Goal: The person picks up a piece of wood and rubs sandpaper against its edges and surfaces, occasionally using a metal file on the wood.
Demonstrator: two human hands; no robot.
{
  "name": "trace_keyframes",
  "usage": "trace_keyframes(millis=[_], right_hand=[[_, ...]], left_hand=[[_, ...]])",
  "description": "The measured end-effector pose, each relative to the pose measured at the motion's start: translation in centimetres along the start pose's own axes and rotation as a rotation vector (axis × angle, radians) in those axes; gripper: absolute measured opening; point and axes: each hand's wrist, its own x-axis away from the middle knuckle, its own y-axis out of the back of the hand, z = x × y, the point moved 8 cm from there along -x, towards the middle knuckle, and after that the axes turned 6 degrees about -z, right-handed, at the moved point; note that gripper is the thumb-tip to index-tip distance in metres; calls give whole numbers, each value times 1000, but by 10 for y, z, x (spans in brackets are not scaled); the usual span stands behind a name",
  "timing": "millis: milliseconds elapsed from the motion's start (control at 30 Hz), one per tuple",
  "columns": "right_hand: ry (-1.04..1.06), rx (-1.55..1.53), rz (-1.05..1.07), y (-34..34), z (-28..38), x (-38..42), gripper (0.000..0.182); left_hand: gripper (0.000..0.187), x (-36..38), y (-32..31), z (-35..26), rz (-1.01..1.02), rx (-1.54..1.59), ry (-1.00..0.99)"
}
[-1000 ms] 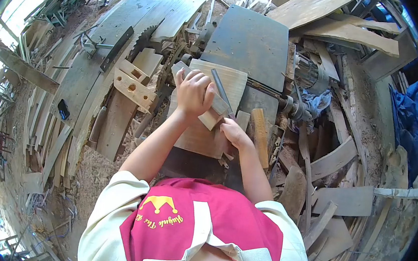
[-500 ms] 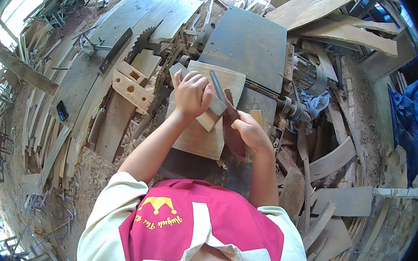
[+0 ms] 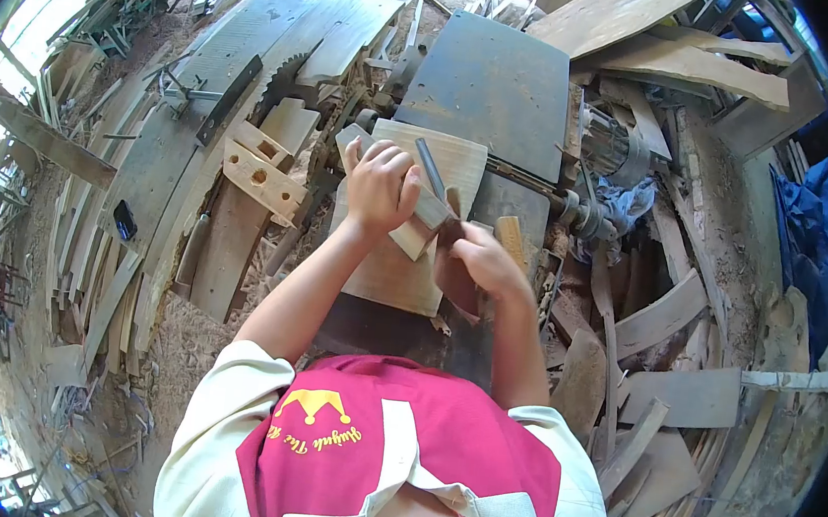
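My left hand (image 3: 379, 190) is wrapped round a wooden block (image 3: 426, 210) with a greyish top face, pressing it on a pale flat board (image 3: 387, 281). By the block's near right end, my right hand (image 3: 485, 261) pinches a reddish-brown sheet of sandpaper (image 3: 454, 284). The sheet is bent, and its upper part reaches the block's end; its exact contact is hidden by my fingers. A narrow grey metal bar (image 3: 429, 167) lies on the board just beyond the block. Right of my right hand is a small piece of wood (image 3: 511, 238).
A metal machine table (image 3: 489, 96) lies beyond the board, with a motor (image 3: 609, 148) to its right. At left are a toothed saw blade (image 3: 284, 82), a block with holes (image 3: 260, 176) and a phone (image 3: 125, 221). Scrap boards (image 3: 680, 399) lie at right.
My right hand has shifted slightly left and up, carrying the sandpaper closer along the block's end. The left hand and block have stayed in place.
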Motion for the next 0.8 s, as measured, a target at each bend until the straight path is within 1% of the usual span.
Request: trace_keyframes(millis=[67,200,233,300,367,400,433,467,533,567,600,633,700,733,800], right_hand=[[0,1,19,7,16,12,34],[40,-13,11,5,17,11,33],[54,31,-20,2,11,5,30],[66,70,-53,-1,-5,-6,26],[-98,118,5,-3,-41,-22,29],[-171,171,-31,4,-79,-37,27],[-189,195,-88,5,-90,-40,27],[-178,206,-75,7,-97,-45,27],[-165,219,-61,8,-92,-43,27],[-114,182,-24,7,-84,-39,28],[-59,148,16,4,-67,-35,29],[-57,150,21,5,-51,-28,29],[-2,91,-59,12,-10,-5,25],[-5,87,-59,14,5,5,25],[13,22,-35,16,28,17,31]], left_hand=[[20,1,-1,1,-10,17,4],[19,1,0,2,-57,37,5],[19,1,1,2,-58,34,7],[19,2,-1,3,-13,14,16],[20,1,-1,2,-24,21,8],[20,1,-1,1,-36,26,2],[20,1,-1,1,-37,27,0],[20,1,-2,2,-33,27,0],[20,1,-2,2,-30,26,2],[20,2,-1,1,-38,35,3],[20,0,0,1,-49,41,3],[20,-1,0,2,-53,37,4],[20,1,-2,3,-19,13,4],[20,2,-2,3,-14,12,5],[20,0,-3,3,4,22,27]])
